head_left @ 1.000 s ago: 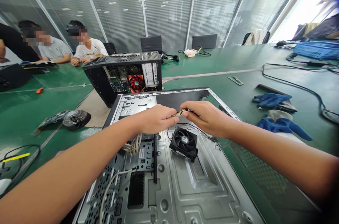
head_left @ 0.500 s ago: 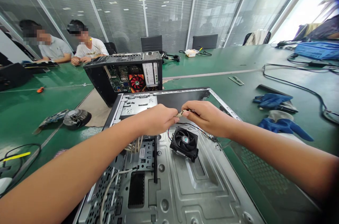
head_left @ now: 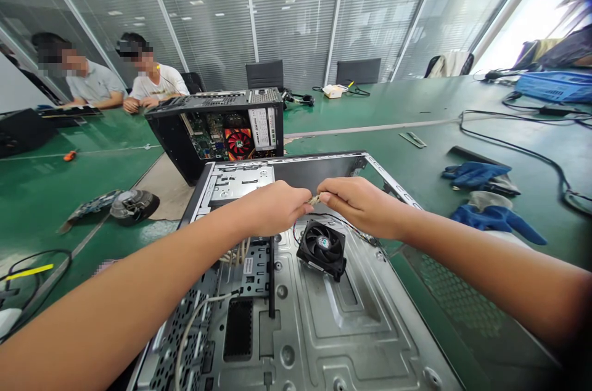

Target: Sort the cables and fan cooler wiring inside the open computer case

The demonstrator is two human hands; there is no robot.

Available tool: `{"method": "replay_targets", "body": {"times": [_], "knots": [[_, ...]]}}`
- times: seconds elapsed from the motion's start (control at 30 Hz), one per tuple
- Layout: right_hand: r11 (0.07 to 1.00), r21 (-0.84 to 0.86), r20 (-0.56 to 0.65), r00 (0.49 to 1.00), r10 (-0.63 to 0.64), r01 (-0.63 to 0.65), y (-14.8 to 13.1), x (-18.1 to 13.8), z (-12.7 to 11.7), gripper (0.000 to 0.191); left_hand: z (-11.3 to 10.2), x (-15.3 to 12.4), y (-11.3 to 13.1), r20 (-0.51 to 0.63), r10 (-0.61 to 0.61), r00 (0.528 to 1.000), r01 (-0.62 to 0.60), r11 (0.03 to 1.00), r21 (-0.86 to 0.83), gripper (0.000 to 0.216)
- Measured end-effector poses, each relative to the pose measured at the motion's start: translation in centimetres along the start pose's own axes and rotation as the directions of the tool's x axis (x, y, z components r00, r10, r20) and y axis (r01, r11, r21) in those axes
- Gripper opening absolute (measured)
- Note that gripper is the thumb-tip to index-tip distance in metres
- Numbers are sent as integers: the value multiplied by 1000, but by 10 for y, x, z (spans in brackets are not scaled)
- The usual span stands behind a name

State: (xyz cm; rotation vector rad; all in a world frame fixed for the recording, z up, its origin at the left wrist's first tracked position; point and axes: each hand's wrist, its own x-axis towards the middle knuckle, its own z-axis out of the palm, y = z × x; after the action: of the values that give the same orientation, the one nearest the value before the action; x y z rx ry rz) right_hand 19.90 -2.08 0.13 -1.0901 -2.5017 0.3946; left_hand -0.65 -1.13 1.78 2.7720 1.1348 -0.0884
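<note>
An open silver computer case (head_left: 324,329) lies flat on the green table in front of me. Both my hands meet above its far half. My left hand (head_left: 272,209) is closed on a bundle of beige cables (head_left: 237,252) that runs down into the case. My right hand (head_left: 363,205) pinches the beige cable end (head_left: 315,199) between the two hands, fingertips almost touching. A small black cooling fan (head_left: 322,248) lies loose on the case floor just below my hands, its thin wires trailing to the right.
A second black case (head_left: 217,132) with a red fan stands behind. Two people sit at the far left. Blue gloves (head_left: 485,197) lie to the right, with black cables (head_left: 522,147) beyond. A round fan part (head_left: 132,205) lies on the left of the table.
Both hands have shifted very slightly and stay closed on the cable end. The fan and the case have not moved.
</note>
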Motion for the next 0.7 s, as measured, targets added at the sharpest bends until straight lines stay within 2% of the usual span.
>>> {"method": "replay_targets", "body": {"times": [0.3, 0.57, 0.7], "knots": [[999, 21, -83, 996, -37, 38, 1, 0, 0, 22, -5, -1, 1, 55, -15, 998, 13, 1000, 24, 39], [1000, 16, 16, 1000, 7, -8, 3, 0, 2, 32, -2, 0, 2, 39, -24, 999, 21, 998, 62, 39], [1000, 26, -13, 1000, 10, -10, 3, 0, 1, 30, -3, -1, 3, 25, -40, 999, 38, 997, 74, 38]]}}
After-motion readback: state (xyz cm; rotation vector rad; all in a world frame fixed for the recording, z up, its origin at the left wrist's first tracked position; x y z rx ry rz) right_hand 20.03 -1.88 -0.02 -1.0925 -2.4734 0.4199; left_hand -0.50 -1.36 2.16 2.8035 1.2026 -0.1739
